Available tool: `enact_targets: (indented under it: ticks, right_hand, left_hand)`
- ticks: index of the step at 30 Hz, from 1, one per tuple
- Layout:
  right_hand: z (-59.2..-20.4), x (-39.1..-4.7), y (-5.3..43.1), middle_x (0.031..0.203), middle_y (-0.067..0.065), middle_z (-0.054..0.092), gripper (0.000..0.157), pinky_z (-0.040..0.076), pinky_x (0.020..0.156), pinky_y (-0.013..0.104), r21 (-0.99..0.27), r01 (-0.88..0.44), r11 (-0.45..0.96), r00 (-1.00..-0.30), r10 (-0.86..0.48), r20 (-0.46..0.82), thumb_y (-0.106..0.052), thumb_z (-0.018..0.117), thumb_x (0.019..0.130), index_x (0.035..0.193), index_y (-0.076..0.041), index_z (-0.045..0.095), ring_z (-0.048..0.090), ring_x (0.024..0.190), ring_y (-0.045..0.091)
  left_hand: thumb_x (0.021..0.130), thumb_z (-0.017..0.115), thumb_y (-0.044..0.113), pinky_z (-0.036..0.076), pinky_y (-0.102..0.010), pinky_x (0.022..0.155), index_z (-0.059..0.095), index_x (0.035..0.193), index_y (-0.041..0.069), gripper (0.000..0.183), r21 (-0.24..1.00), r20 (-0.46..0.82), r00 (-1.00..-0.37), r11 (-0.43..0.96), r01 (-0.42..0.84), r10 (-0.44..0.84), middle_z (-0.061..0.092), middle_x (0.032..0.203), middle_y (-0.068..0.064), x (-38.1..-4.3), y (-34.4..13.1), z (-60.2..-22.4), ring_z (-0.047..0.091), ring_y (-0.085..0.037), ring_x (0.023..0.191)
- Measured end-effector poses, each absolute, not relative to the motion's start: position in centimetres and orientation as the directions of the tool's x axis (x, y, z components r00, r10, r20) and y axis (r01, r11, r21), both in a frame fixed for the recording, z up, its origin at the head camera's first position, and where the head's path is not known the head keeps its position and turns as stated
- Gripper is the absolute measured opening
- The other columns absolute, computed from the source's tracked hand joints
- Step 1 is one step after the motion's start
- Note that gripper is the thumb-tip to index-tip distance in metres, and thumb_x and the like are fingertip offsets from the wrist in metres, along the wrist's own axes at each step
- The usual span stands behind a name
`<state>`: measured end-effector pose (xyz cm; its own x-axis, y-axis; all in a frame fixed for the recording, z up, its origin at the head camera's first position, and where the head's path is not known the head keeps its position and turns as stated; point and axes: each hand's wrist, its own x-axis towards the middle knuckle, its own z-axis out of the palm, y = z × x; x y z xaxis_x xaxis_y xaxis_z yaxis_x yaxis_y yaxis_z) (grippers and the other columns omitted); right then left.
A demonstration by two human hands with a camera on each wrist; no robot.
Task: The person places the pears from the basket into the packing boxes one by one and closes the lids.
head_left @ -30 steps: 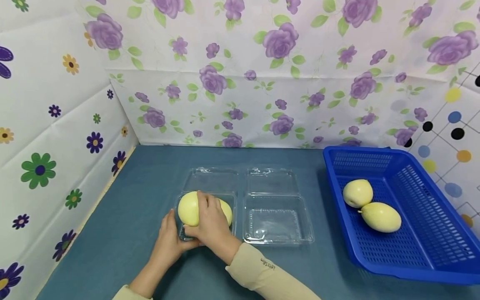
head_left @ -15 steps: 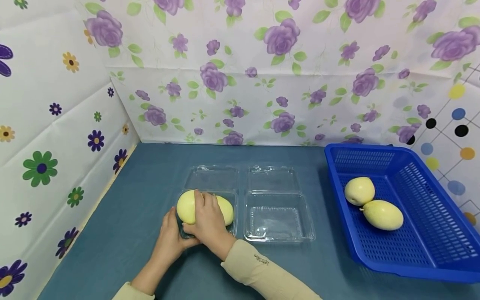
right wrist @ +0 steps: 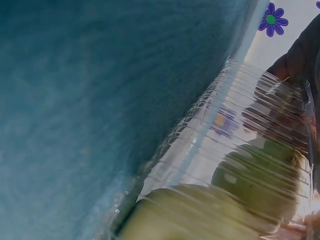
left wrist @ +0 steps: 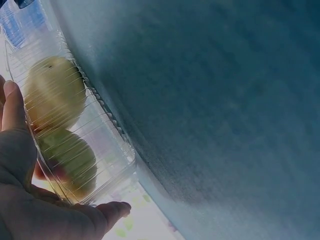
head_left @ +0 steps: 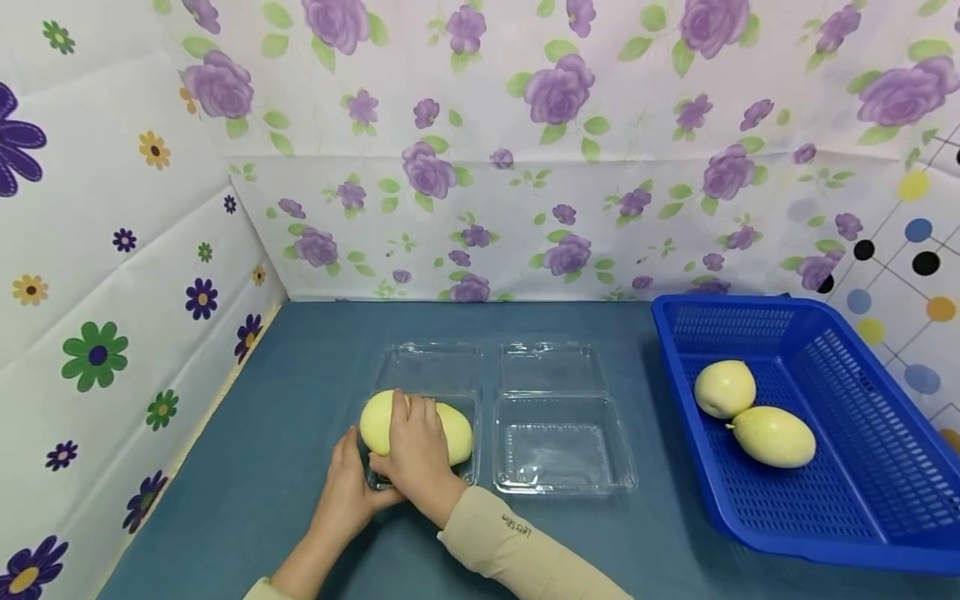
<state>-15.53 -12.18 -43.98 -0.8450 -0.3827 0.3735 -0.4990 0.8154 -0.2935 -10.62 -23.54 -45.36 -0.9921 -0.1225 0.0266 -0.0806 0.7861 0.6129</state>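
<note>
Two pale yellow melons sit side by side in the base of the left clear plastic clamshell box (head_left: pixel 431 368), whose lid lies folded back. With my right hand (head_left: pixel 422 454) I grip the left melon (head_left: pixel 375 423), fingers over its top and thumb toward the front. Beside it, the right melon (head_left: pixel 457 435) is partly covered by that hand. My left hand (head_left: pixel 345 493) holds the box's front left corner, thumb along the front and fingers up the left side. Through the ribbed wall, the left wrist view shows the right melon (left wrist: pixel 56 92) and the darker left one (left wrist: pixel 75 167).
A second clamshell box (head_left: pixel 558 454) stands lid-back to the right, holding nothing. Farther right, a blue plastic basket (head_left: pixel 686 475) contains two more melons (head_left: pixel 774 437). Flower-printed sheets (head_left: pixel 510 208) rise behind and left of the blue-green tabletop (head_left: pixel 300 375).
The head view has shifted slightly. Both hands stay at the left box, the right hand on the left melon; the box and basket have not visibly moved on the table.
</note>
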Motion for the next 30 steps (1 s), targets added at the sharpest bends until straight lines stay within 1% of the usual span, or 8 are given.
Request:
enact_targets:
  ticks: [5,8,15,23,30]
  right_hand:
    - [-44.01,-15.65,-12.39,0.120,0.017,0.055,0.091,0.049,0.092,0.035,-0.282,-0.482,0.829,-0.854,-0.373,0.362,-0.052,0.078,0.072,0.136,0.003,0.044,0.053,0.108,0.027]
    - [-44.03,-15.74,-12.54,0.118,0.016,0.055,0.091,0.049,0.091,0.034,-0.251,-0.471,0.846,-0.857,-0.372,0.356,-0.055,0.078,0.071,0.134,0.002,0.045,0.053,0.108,0.027]
    - [-44.04,-15.82,-12.75,0.118,0.015,0.057,0.092,0.046,0.098,0.034,-0.192,-0.464,0.865,-0.864,-0.393,0.316,-0.059,0.076,0.071,0.133,0.002,0.047,0.053,0.110,0.027]
    - [-43.92,-15.85,-12.96,0.120,0.014,0.058,0.092,0.042,0.103,0.032,-0.095,-0.454,0.886,-0.876,-0.424,0.230,-0.064,0.070,0.073,0.135,0.000,0.047,0.051,0.114,0.026]
    - [-43.98,-15.94,-13.13,0.121,0.012,0.060,0.093,0.041,0.103,0.032,-0.006,-0.453,0.892,-0.873,-0.442,0.207,-0.068,0.068,0.072,0.134,-0.002,0.049,0.050,0.115,0.025]
  left_hand:
    - [0.067,0.087,0.035,0.035,-0.064,0.100,0.013,0.141,-0.022,0.119,0.625,0.027,-0.991,0.776,-0.083,-0.128,0.020,0.142,-0.043,-10.67,-23.48,-45.48,0.028,-0.058,0.129]
    - [0.067,0.087,0.034,0.034,-0.064,0.101,0.012,0.141,-0.022,0.119,0.630,0.015,-0.991,0.771,-0.093,-0.133,0.019,0.143,-0.042,-10.69,-23.47,-45.43,0.027,-0.058,0.130]
    - [0.065,0.088,0.035,0.036,-0.064,0.100,0.012,0.140,-0.023,0.121,0.611,0.027,-0.991,0.787,-0.085,-0.128,0.022,0.140,-0.044,-10.51,-23.42,-45.16,0.030,-0.059,0.127]
    - [0.066,0.088,0.033,0.036,-0.063,0.100,0.013,0.140,-0.023,0.119,0.605,0.033,-0.991,0.792,-0.081,-0.126,0.022,0.140,-0.044,-10.47,-23.51,-45.26,0.029,-0.059,0.127]
    - [0.065,0.089,0.028,0.036,-0.063,0.099,0.016,0.138,-0.025,0.116,0.599,0.069,-0.991,0.799,-0.052,-0.116,0.023,0.139,-0.045,-10.50,-23.43,-45.43,0.030,-0.059,0.127]
